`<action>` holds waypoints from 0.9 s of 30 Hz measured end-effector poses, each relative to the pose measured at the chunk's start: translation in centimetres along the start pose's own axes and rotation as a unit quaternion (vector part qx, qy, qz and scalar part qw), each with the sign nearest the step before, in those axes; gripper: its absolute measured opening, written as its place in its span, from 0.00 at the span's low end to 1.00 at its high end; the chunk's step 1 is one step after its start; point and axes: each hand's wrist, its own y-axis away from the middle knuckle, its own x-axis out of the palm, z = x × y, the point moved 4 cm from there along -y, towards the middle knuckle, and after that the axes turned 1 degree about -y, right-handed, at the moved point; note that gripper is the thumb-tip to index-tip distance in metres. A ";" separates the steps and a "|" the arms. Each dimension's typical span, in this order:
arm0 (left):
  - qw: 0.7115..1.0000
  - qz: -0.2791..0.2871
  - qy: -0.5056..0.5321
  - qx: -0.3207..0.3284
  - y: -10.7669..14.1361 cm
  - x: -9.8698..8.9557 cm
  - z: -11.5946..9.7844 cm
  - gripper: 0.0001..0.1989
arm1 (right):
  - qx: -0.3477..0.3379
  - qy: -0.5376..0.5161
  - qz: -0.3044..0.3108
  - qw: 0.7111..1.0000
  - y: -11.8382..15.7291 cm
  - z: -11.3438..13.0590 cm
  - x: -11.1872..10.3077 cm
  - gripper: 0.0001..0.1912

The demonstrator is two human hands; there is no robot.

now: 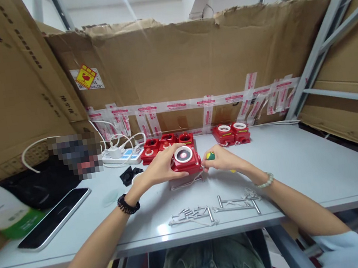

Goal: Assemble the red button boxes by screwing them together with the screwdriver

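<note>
My left hand [157, 169] grips a red housing [188, 166] with a white ring around a dark round window on top, thumb along its near side. At the housing's right side, my right hand [225, 160] is closed around a screwdriver [210, 156] with a green and yellow handle; its tip is hidden. A white cord [186, 183] trails from the housing over the table, a small metal rod at its end. Nearer to me lie several loose screws [186, 213] and T-shaped metal bars [238, 201] with cords attached.
Behind my hands stand more red housings [150, 149], with a ringed pair [231, 133] farther right. A power strip [124, 156], black parts [129, 175], a phone [56, 218] and a bottle [6, 209] occupy the left. Cardboard [189, 61] walls the back.
</note>
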 end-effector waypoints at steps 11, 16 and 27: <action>0.999 -0.020 0.025 0.004 0.0 -0.5 0.1 0.37 | 0.000 -0.009 -0.034 0.999 -0.4 -0.3 0.8 0.07; 0.999 -0.009 0.042 0.004 0.1 -1.1 -0.4 0.35 | -0.022 0.027 -0.065 0.997 -0.2 0.3 0.5 0.06; 0.999 0.017 -0.015 -0.045 0.4 -2.0 1.3 0.34 | -0.081 0.141 -0.111 0.980 0.5 1.5 -0.1 0.08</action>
